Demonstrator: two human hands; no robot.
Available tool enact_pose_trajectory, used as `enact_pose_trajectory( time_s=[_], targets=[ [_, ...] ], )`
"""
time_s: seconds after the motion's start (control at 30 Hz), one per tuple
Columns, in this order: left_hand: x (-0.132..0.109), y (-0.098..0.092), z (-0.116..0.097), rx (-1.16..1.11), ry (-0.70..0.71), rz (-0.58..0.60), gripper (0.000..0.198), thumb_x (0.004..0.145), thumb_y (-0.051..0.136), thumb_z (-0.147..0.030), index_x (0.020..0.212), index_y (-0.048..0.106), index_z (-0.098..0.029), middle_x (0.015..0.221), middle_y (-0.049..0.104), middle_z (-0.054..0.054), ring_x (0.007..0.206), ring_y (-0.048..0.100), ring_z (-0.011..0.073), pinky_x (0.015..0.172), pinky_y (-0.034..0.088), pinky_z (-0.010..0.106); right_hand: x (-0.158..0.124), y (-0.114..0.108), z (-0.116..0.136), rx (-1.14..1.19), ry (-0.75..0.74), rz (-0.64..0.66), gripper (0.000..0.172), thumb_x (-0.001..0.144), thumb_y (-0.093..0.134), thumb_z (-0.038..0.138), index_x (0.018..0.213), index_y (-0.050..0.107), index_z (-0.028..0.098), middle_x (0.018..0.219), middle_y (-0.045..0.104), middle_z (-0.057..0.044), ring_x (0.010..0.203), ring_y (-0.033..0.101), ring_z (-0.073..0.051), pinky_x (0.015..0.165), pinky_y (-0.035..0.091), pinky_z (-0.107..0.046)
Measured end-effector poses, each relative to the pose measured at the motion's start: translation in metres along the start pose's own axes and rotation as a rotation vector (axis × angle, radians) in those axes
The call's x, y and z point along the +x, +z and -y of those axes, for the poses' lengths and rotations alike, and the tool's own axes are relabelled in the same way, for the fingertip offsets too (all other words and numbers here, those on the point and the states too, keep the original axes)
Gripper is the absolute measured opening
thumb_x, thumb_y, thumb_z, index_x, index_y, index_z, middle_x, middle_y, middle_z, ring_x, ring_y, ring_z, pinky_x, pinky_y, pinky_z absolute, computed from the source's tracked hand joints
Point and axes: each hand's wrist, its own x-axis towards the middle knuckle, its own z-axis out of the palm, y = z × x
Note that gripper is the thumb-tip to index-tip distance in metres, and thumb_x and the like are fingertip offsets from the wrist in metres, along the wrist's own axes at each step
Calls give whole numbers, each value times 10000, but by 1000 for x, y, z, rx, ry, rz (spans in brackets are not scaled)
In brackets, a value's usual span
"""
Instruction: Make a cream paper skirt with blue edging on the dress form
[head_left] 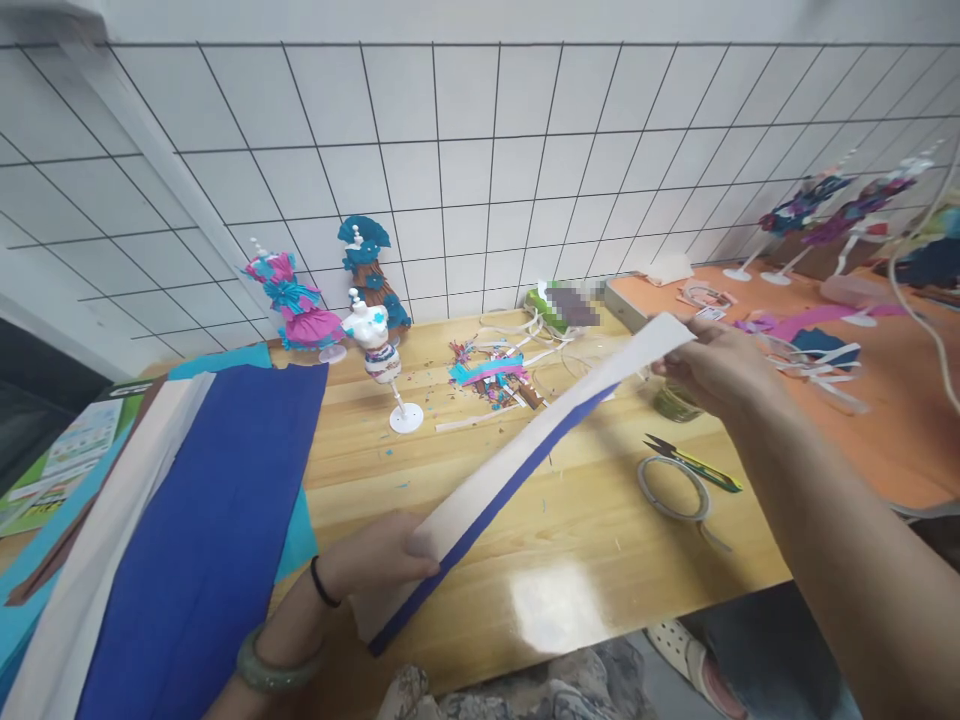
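One long white strip [525,446], blue showing along its lower edge, slants above the worktop [480,560]. From afar I see the left hand [386,555] pinching it near its lower end and the right hand [720,365] grasping its upper end. Snips [699,466] lie beside a tape roll [679,516].

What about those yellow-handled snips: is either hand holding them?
No, the snips lie on the wooden table while the left hand and right hand both hold the pale-and-blue strip.
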Motion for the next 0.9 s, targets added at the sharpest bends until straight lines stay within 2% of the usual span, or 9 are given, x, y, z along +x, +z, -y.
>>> enact_pose_trajectory(
  time_s=[0.13, 0.2, 0.3, 0.4, 0.5, 0.57, 0.73, 0.8, 0.9],
  targets=[
    [15, 7, -4, -285, 48, -18, 382, 690, 663, -336, 1028, 670, -157, 1018, 692, 49, 935, 595, 256, 809, 461, 323, 40, 36, 10, 112, 8, 33, 154, 651, 693, 107, 775, 612, 149, 562, 575, 31, 514, 588, -70, 527, 537, -174],
    [23, 13, -5, -464, 45, -29, 415, 663, 708, -335, 1031, 666, -148, 1025, 694, 66, 938, 609, 256, 818, 471, 335, 55, 58, 13, 147, -7, 36, 119, 689, 677, 87, 755, 593, 139, 612, 609, 7, 565, 628, -86, 564, 557, -192],
    [35, 23, -8, -720, -8, -84, 412, 600, 776, -327, 941, 667, -125, 875, 709, 79, 770, 643, 229, 718, 503, 344, 69, 90, 15, 214, -12, 76, 155, 737, 661, 78, 841, 570, 147, 714, 653, -23, 678, 676, -120, 637, 578, -238],
    [46, 31, -13, -922, -84, -172, 381, 509, 833, -262, 801, 642, -108, 687, 686, 58, 628, 638, 207, 622, 510, 334, 67, 117, 9, 199, 28, 161, 179, 771, 646, 92, 904, 552, 164, 776, 667, -17, 724, 680, -106, 713, 571, -246],
    [57, 35, -20, -1021, -133, -252, 375, 486, 839, -211, 770, 615, -111, 654, 683, 53, 596, 639, 194, 588, 509, 312, 44, 132, -10, 150, 98, 243, 201, 747, 679, 107, 903, 565, 161, 777, 682, -19, 693, 679, -108, 694, 567, -247],
    [62, 37, -24, -1047, -140, -272, 385, 490, 833, -198, 790, 606, -118, 666, 687, 47, 603, 644, 189, 582, 509, 302, 18, 133, -28, 108, 177, 322, 218, 710, 718, 125, 880, 585, 157, 728, 688, -18, 637, 671, -118, 640, 563, -245],
    [68, 39, -29, -1111, -148, -243, 379, 490, 828, -182, 790, 609, -105, 688, 688, 66, 637, 654, 195, 599, 509, 295, -54, 114, -76, 38, 426, 494, 222, 647, 776, 243, 745, 601, 148, 614, 676, 1, 498, 624, -98, 496, 514, -197],
    [68, 41, -30, -1125, -150, -226, 373, 495, 828, -186, 789, 617, -98, 687, 686, 71, 644, 654, 195, 606, 506, 292, -79, 104, -89, 41, 543, 551, 247, 654, 772, 309, 705, 611, 130, 613, 684, -28, 502, 633, -106, 501, 517, -203],
    [68, 47, -37, -1135, -126, -188, 395, 517, 822, -196, 848, 634, -94, 715, 691, 71, 636, 646, 179, 621, 502, 289, -105, 96, -100, 102, 684, 590, 259, 716, 724, 361, 774, 653, 118, 709, 716, -81, 587, 672, -127, 558, 538, -219]
  ],
)
